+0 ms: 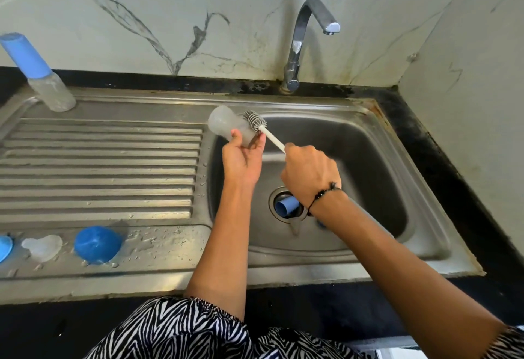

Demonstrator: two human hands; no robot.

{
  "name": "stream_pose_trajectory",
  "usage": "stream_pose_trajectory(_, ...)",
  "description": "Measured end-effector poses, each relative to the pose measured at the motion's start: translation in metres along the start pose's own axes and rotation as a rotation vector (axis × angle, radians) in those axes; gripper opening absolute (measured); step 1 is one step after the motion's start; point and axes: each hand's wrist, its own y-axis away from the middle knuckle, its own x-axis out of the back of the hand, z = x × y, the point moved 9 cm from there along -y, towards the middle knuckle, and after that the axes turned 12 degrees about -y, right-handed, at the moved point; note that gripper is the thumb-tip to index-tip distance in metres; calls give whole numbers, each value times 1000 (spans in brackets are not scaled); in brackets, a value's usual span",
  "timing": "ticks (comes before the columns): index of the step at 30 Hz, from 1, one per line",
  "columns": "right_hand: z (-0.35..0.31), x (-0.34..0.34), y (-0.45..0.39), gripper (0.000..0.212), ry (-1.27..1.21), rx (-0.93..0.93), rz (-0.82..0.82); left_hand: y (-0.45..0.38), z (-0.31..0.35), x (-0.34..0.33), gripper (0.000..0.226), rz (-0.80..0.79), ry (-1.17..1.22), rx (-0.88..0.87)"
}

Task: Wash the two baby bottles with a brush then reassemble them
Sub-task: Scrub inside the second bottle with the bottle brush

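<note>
My left hand (241, 157) grips a clear empty baby bottle (226, 124), tilted with its base to the upper left, over the sink's left rim. My right hand (309, 173) holds the white handle of a bottle brush (256, 122); its grey bristle head rests against the bottle's mouth end. A second bottle (39, 75), assembled with a tall blue cap, stands at the back left of the drainboard. A blue dome cap (97, 244) and a clear teat (43, 246) lie on the drainboard's front edge. A blue cylindrical part (287, 206) lies in the sink drain.
The steel sink basin (368, 165) sits right of the ribbed drainboard (99, 171). A chrome tap (304, 35), with no water running, rises behind the basin. Another blue piece (5, 246) is cut off at the left edge. Marble walls close the back and right.
</note>
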Motion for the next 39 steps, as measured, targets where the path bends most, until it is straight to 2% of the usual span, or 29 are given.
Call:
stream_pose_trajectory(3, -5, -5, 13, 24, 18, 33, -1, 3, 7, 2, 26, 13, -55, -27)
stream_pose_trajectory(6, -11, -16, 25, 26, 16, 52, -48, 1, 10, 20, 15, 148, -142, -67)
stream_pose_trajectory(8, -10, -19, 25, 27, 0, 37, -62, 0, 12, 25, 21, 183, -135, -72)
stream_pose_trajectory(11, -7, -17, 14, 25, -5, 10, -34, -1, 7, 19, 34, 157, -102, -63)
stream_pose_trajectory(17, -7, -10, -3, 20, -33, -3, -14, 3, 3, 5, 29, 34, -10, -63)
stream_pose_trajectory(20, -7, -10, -8, 20, -77, -7, -3, 3, 3, 1, 15, -22, 2, -57)
stream_pose_trajectory(25, -7, -12, -1, 22, -64, 6, -27, 2, 8, 10, 15, 53, 58, -76)
stream_pose_trajectory(28, -2, -16, 16, 22, -52, 5, -42, -4, 11, 16, 21, 93, -57, -96)
stream_pose_trajectory(30, 0, -18, 24, 24, -46, 1, -45, -5, 11, 21, 40, 156, -204, -122)
stream_pose_trajectory(35, 11, -29, 20, 25, -69, -55, -67, -4, -7, 22, 15, 144, -235, -30)
stream_pose_trajectory(37, 17, -32, 14, 24, -87, -79, -77, -2, -13, 21, 18, 124, -276, 16)
stream_pose_trajectory(39, 25, -36, 7, 24, -109, -105, -93, -4, -15, 28, 23, 141, -415, 54)
